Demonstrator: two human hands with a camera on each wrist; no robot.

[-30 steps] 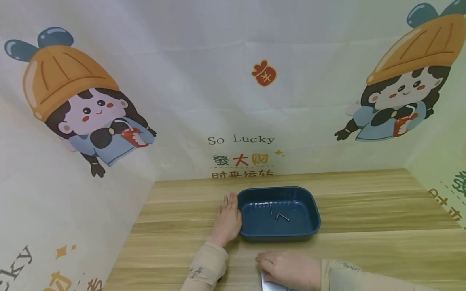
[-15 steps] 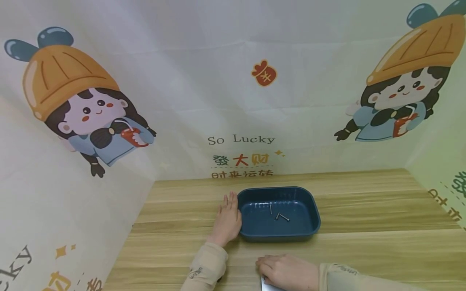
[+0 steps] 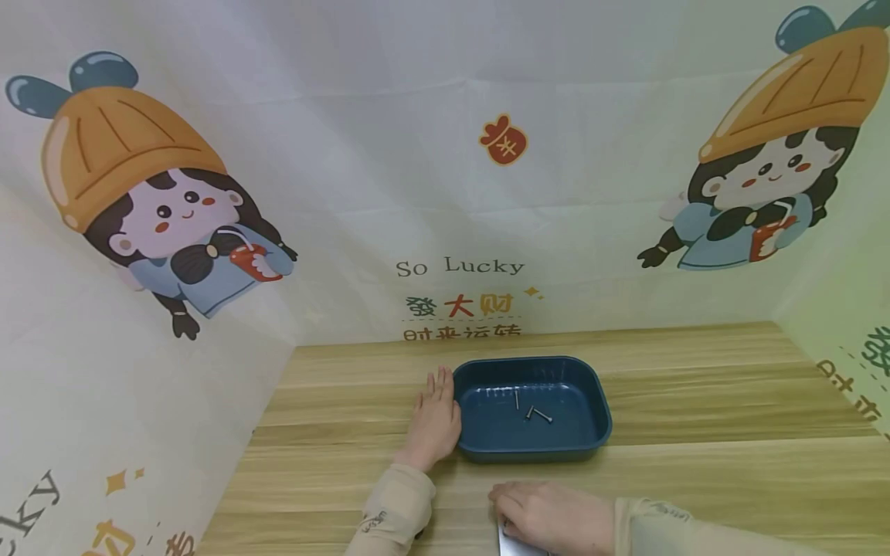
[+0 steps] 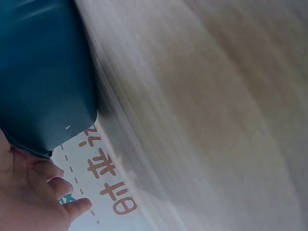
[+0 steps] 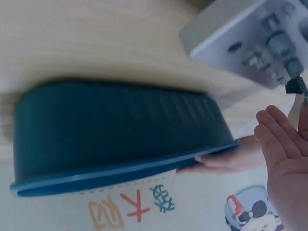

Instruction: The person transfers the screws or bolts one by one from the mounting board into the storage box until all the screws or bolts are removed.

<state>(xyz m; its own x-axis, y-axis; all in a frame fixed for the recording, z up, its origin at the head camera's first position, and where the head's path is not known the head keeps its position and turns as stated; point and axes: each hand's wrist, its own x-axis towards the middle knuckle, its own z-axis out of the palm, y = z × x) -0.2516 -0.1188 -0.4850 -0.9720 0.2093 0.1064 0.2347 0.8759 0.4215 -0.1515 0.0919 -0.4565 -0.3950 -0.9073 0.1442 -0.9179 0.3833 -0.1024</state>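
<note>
A dark blue tray [image 3: 487, 444] stands on the wood-grain table with several small screws [image 3: 542, 415] on its floor. My left hand [image 3: 434, 421] rests along the tray's left side, fingers stretched toward the back; the left wrist view shows that hand [image 4: 36, 192] at the tray's rim. In front of the tray my right hand [image 3: 549, 513] bends over a silver-grey block [image 3: 514, 547], mostly covered in the head view. The right wrist view shows knobs and fittings on the block [image 5: 216, 43]. There, a thin threaded screw [image 5: 302, 85] meets the fingertips of my right hand [image 5: 288, 159], partly cut off by the frame edge.
A pale printed cloth [image 3: 466, 201] with cartoon figures and lettering encloses the back and both sides of the table [image 3: 695, 401]. The block lies at the near edge of the head view, a short way in front of the tray.
My right hand shifts slightly over the block and back, with its fingers staying there. The left hand, the tray and the screws in it keep their places.
</note>
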